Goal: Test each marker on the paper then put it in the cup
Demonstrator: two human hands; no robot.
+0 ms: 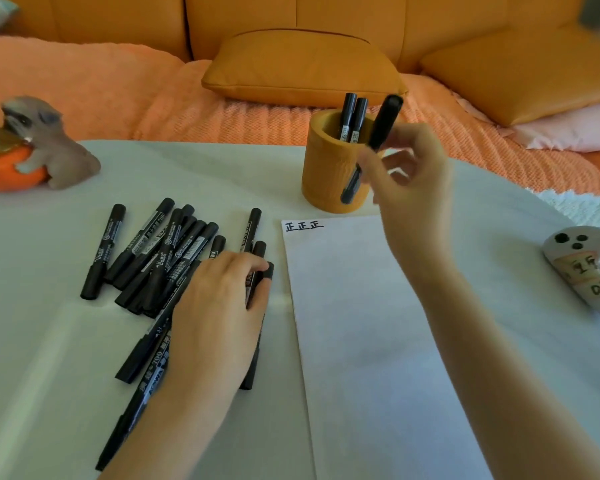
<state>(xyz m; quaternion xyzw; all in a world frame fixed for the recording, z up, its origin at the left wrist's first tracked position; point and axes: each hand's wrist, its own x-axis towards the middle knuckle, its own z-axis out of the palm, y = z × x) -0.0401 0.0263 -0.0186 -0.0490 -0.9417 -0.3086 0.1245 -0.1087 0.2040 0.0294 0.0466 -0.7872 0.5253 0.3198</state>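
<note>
On a pale surface (49,341), the left hand (219,299) lies at 7 o'clock, fingers laid loosely over a pile of black felt-tip markers (160,251). A white paper sheet (361,323) fills 5 o'clock, with three black written characters (303,225) at its far left corner. At 1 o'clock the right hand (409,174) pinches a tilted black marker (385,119) just beside the orange cylindrical cup (323,181), which holds two upright markers (352,116).

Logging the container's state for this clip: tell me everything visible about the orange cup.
The orange cup is a squat, thick-walled cylinder, matte and faintly grained. It stands upright on the white table just beyond the paper. Two black markers stand inside. The right hand holds a third marker in front of it, hiding part of its right side.
</note>
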